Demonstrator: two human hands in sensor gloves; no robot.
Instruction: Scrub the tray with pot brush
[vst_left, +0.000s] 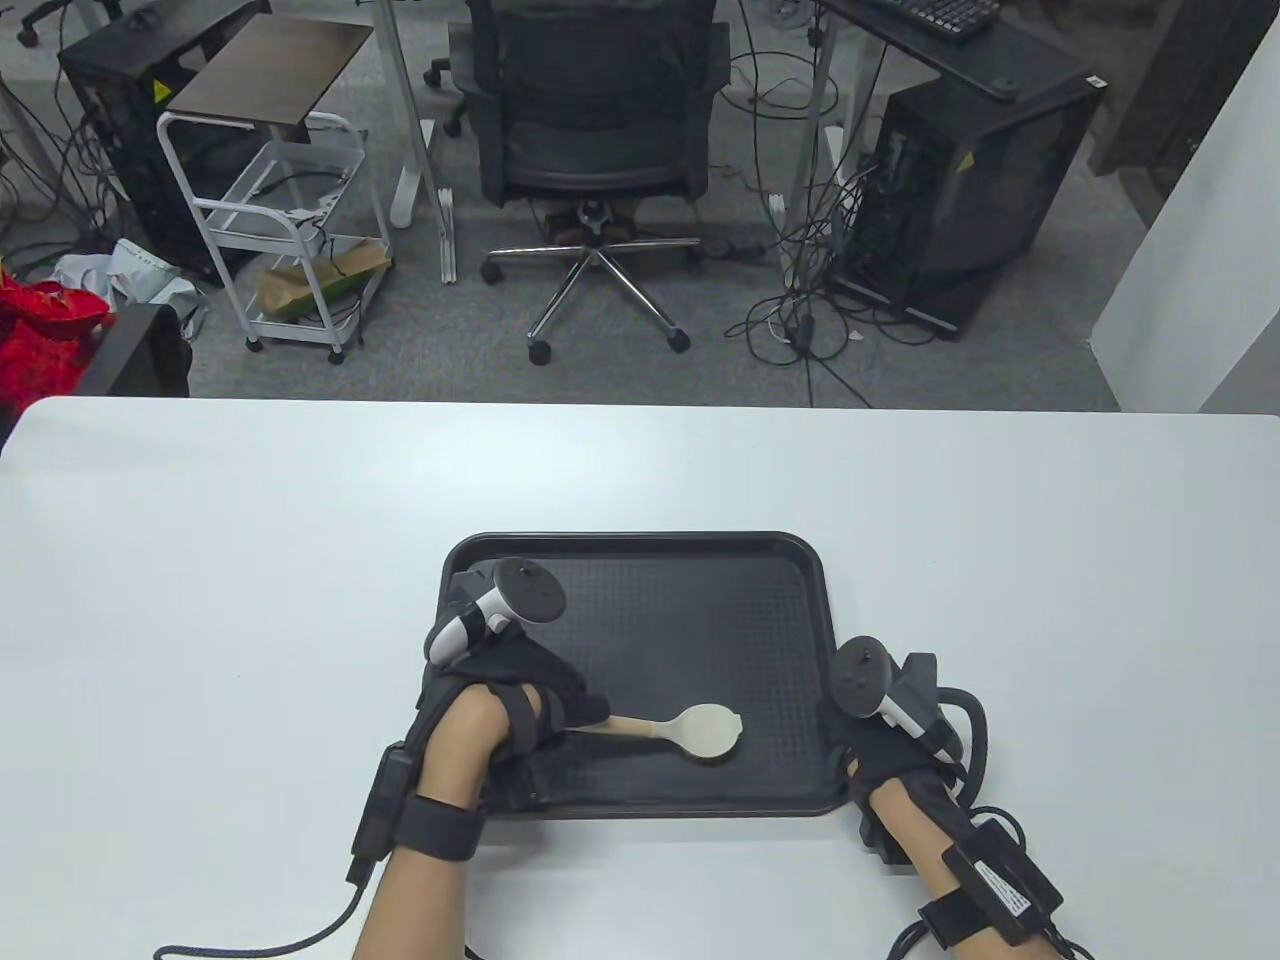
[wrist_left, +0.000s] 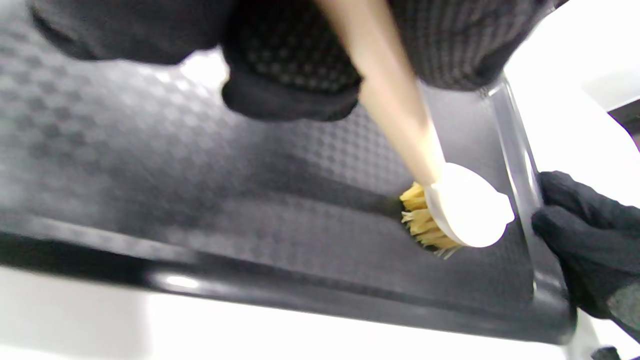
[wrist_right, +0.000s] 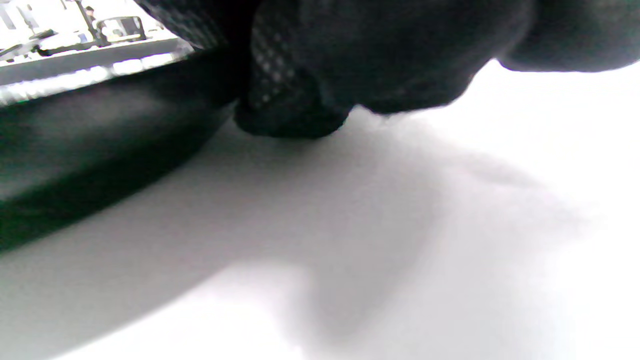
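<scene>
A black textured tray (vst_left: 700, 610) lies on the white table near the front edge. My left hand (vst_left: 530, 700) grips the pale wooden handle of the pot brush (vst_left: 705, 732), whose round white head lies over the tray's front middle. In the left wrist view the brush (wrist_left: 465, 205) presses its yellow bristles (wrist_left: 422, 225) onto the tray floor (wrist_left: 200, 200), close to the right rim. My right hand (vst_left: 875, 735) holds the tray's right front rim; its fingers (wrist_left: 585, 220) curl over that rim. In the right wrist view the gloved fingers (wrist_right: 295, 110) sit against the tray's outer wall (wrist_right: 75, 150).
The white table (vst_left: 200, 600) stretches wide on both sides of the tray. Glove cables trail off the front edge. Beyond the far edge stand an office chair (vst_left: 595, 130), a white cart (vst_left: 290, 230) and computer towers on the floor.
</scene>
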